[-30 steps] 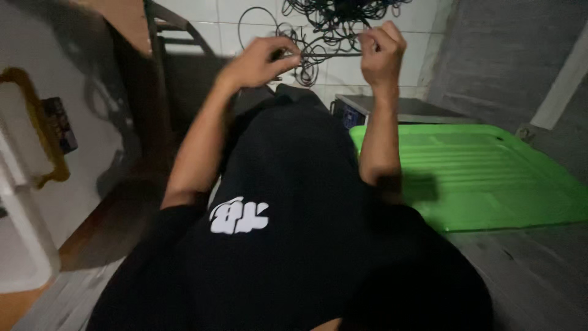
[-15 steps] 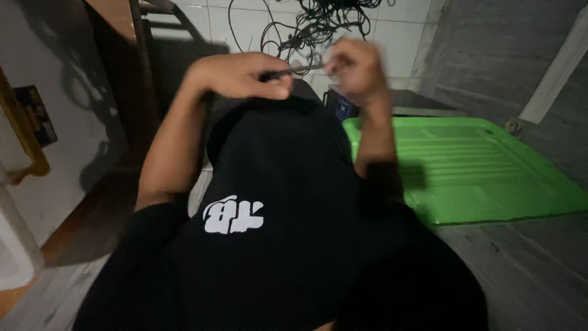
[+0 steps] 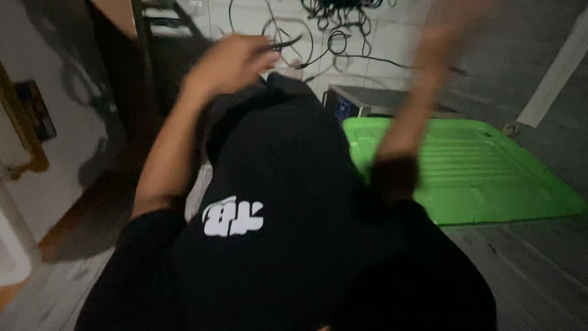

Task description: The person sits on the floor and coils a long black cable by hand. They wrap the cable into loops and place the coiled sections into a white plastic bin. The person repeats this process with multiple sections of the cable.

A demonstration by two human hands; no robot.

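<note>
My left hand (image 3: 229,61) is raised in front of my black shirt, fingers closed on the end of a thin black cable (image 3: 361,58). From there the cable loops and runs right toward my right arm. My right hand (image 3: 456,21) is up at the top right and heavily blurred by motion; its grip cannot be made out. A tangle of black cables (image 3: 340,12) lies on the white tiled floor just beyond both hands.
A bright green ribbed plastic lid (image 3: 490,165) lies to the right under my right forearm. A grey metal box (image 3: 367,101) with a blue panel sits behind it. A dark wooden frame (image 3: 144,73) stands at the left, and grey planks (image 3: 533,263) lie at the lower right.
My hands were close together on the cable; now they have moved apart. The right hand swung out to the right and the cable is drawn out between them.
</note>
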